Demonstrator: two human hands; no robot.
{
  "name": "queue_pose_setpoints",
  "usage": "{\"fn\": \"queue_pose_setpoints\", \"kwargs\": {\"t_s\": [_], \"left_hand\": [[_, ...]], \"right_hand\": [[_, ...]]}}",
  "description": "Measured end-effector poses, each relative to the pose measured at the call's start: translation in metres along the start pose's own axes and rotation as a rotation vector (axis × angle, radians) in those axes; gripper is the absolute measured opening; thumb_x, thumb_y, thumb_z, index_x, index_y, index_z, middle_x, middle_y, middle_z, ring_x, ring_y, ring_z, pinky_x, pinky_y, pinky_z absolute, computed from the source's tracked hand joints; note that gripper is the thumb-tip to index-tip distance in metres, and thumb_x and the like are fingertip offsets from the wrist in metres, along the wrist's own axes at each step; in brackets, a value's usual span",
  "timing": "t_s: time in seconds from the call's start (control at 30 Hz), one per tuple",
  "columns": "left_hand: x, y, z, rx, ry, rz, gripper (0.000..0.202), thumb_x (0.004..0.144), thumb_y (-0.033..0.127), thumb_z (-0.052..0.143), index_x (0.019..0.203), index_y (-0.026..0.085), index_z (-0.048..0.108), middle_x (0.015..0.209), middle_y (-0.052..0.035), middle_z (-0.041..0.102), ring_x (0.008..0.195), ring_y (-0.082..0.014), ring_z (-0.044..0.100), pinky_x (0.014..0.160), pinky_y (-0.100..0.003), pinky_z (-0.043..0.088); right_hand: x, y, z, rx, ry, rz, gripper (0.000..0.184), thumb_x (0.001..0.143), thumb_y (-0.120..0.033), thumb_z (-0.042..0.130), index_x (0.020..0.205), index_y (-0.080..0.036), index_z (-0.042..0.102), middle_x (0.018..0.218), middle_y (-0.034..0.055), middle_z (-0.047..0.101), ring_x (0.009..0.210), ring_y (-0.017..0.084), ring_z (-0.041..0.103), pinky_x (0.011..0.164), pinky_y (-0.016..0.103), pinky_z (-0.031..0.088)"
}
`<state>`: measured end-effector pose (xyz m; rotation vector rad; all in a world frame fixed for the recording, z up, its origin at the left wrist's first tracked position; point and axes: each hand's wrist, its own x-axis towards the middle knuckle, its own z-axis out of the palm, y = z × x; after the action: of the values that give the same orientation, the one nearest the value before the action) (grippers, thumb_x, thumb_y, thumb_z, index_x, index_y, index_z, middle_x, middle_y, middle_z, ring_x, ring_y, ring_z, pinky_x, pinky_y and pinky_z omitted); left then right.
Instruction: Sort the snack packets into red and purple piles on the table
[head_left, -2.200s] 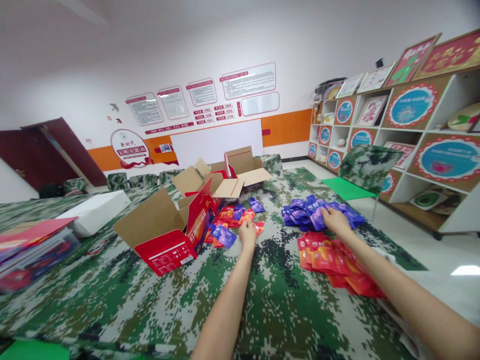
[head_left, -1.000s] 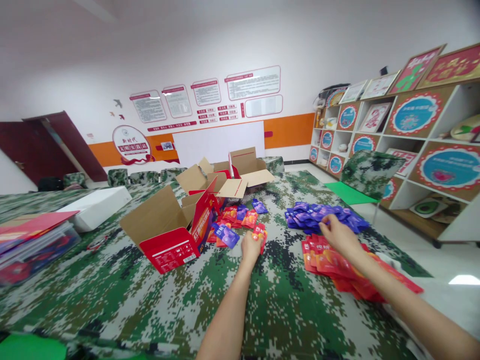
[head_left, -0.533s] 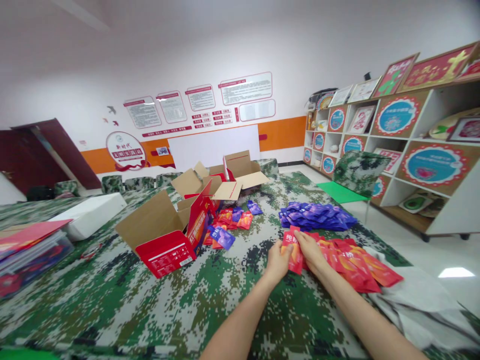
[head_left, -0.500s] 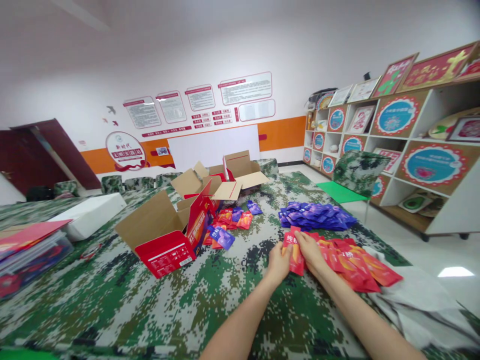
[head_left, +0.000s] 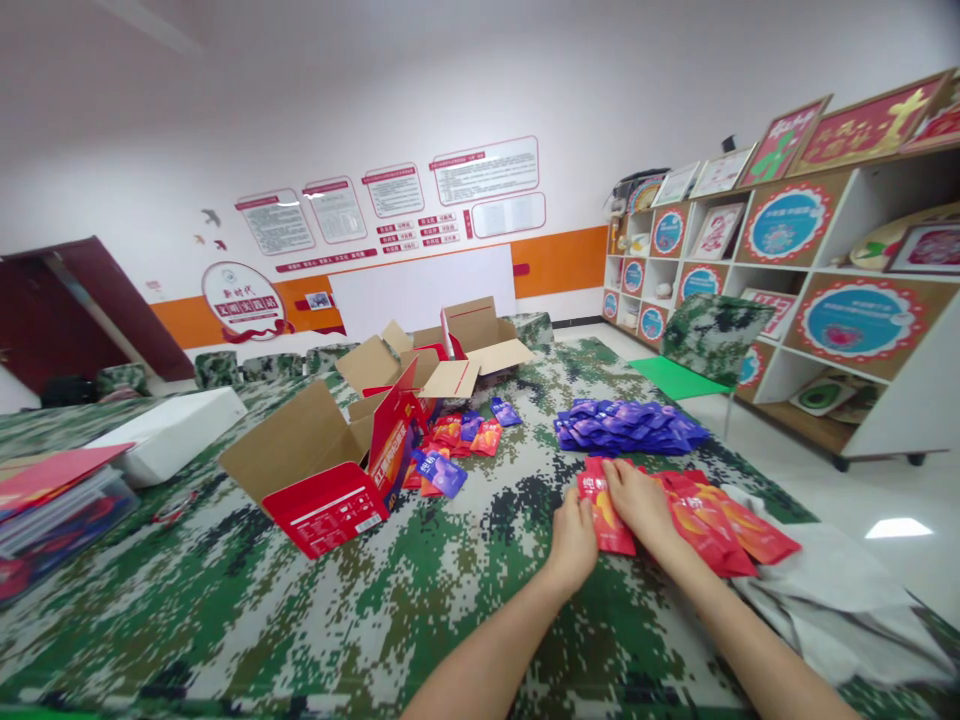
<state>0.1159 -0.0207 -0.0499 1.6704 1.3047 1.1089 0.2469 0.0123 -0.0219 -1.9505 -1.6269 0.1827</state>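
A red sachet [head_left: 613, 530] with white print and an orange picture is between my hands, at the left end of a row of overlapping red sachets [head_left: 701, 515]. My left hand [head_left: 574, 540] is closed on its left edge, thumb on top. My right hand [head_left: 639, 502] grips its upper right side, fingers bent over it and partly hiding it. Just beyond lies a heap of purple sachets [head_left: 630, 428]. Further left, several loose red and purple sachets [head_left: 442, 474] lie beside an open red carton [head_left: 330, 505].
More open cartons [head_left: 480, 335] stand behind on the camouflage tablecloth [head_left: 300, 620]. At left are a white foam box [head_left: 169, 430] and a clear plastic bin [head_left: 75, 525]. A grey-white cloth [head_left: 840, 600] lies at right, with a chair [head_left: 712, 345] and shelves [head_left: 810, 310] beyond.
Both hands have shifted slightly right with the red sachet, which now lies closer against the red row. My right hand reaches further over it. The view has turned a little.
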Motion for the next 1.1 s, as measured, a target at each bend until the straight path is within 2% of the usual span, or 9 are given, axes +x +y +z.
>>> {"fn": "queue_pose_setpoints", "kwargs": {"t_s": [0.13,0.23,0.33,0.4,0.5,0.6,0.93,1.07,1.1], "left_hand": [[0.011,-0.006,-0.004,0.125,-0.043,-0.065,0.029,0.088,0.029,0.036,0.107,0.016,0.054,0.092,-0.0102,0.065,0.081,-0.0207,0.059,0.073,-0.030,0.042],[0.009,-0.008,-0.005,0.329,-0.038,-0.025,0.035,0.085,0.027,0.040,0.117,0.015,0.050,0.107,-0.0130,0.059,0.099,-0.0236,0.053,0.088,-0.034,0.038],[0.003,-0.007,-0.004,0.429,-0.016,0.059,0.044,0.085,0.024,0.039,0.128,0.016,0.042,0.124,-0.0119,0.048,0.113,-0.0228,0.043,0.098,-0.034,0.030],[-0.001,-0.005,-0.002,0.406,-0.054,0.096,0.042,0.087,0.026,0.035,0.128,0.018,0.042,0.126,-0.0098,0.046,0.113,-0.0212,0.041,0.099,-0.033,0.029],[-0.006,-0.003,-0.003,0.366,-0.092,0.140,0.040,0.090,0.031,0.030,0.126,0.021,0.045,0.128,-0.0081,0.045,0.112,-0.0211,0.040,0.099,-0.033,0.029],[-0.011,0.000,-0.006,0.356,-0.113,0.149,0.040,0.090,0.033,0.032,0.125,0.021,0.046,0.124,-0.0085,0.046,0.109,-0.0220,0.040,0.098,-0.035,0.029],[-0.027,0.006,-0.006,0.445,-0.187,0.187,0.032,0.089,0.034,0.033,0.108,0.017,0.053,0.110,-0.0108,0.050,0.102,-0.0233,0.043,0.093,-0.036,0.034],[0.000,0.002,-0.024,0.496,-0.246,0.250,0.029,0.086,0.035,0.042,0.106,0.019,0.054,0.106,-0.0084,0.053,0.097,-0.0200,0.049,0.087,-0.030,0.039],[0.014,0.000,-0.033,0.532,-0.190,0.235,0.027,0.086,0.034,0.042,0.105,0.019,0.054,0.106,-0.0077,0.054,0.096,-0.0190,0.050,0.086,-0.029,0.039]], "right_hand": [[-0.007,0.003,-0.009,-0.116,0.125,0.018,0.040,0.091,-0.044,0.027,0.104,-0.019,0.056,0.081,0.0072,0.065,0.070,0.022,0.060,0.061,0.030,0.037],[-0.006,0.011,-0.003,-0.170,0.159,-0.095,0.037,0.092,-0.034,0.029,0.111,-0.018,0.056,0.098,0.0094,0.063,0.087,0.022,0.059,0.073,0.031,0.040],[0.001,0.021,0.012,-0.274,0.086,-0.238,0.040,0.090,-0.032,0.035,0.124,-0.023,0.052,0.129,0.0113,0.048,0.114,0.026,0.047,0.093,0.038,0.035],[0.007,0.026,0.021,-0.335,-0.025,-0.243,0.042,0.089,-0.035,0.037,0.129,-0.027,0.049,0.138,0.0097,0.040,0.122,0.030,0.039,0.098,0.045,0.030],[0.014,0.032,0.026,-0.350,-0.228,-0.228,0.044,0.090,-0.040,0.032,0.130,-0.029,0.049,0.137,0.0082,0.043,0.121,0.031,0.042,0.099,0.047,0.029],[0.016,0.035,0.022,-0.322,-0.332,-0.262,0.046,0.090,-0.043,0.030,0.130,-0.029,0.049,0.134,0.0073,0.047,0.116,0.029,0.046,0.098,0.047,0.031],[-0.021,0.045,0.003,-0.235,-0.314,-0.353,0.046,0.088,-0.041,0.033,0.121,-0.020,0.057,0.125,0.0089,0.055,0.116,0.027,0.047,0.098,0.046,0.032],[-0.027,0.047,-0.003,-0.175,-0.310,-0.376,0.047,0.087,-0.041,0.035,0.121,-0.017,0.057,0.124,0.0106,0.056,0.116,0.027,0.048,0.100,0.045,0.033],[-0.027,0.046,-0.005,-0.145,-0.294,-0.376,0.047,0.087,-0.041,0.036,0.122,-0.017,0.056,0.125,0.0110,0.055,0.117,0.026,0.047,0.100,0.044,0.033]]}}
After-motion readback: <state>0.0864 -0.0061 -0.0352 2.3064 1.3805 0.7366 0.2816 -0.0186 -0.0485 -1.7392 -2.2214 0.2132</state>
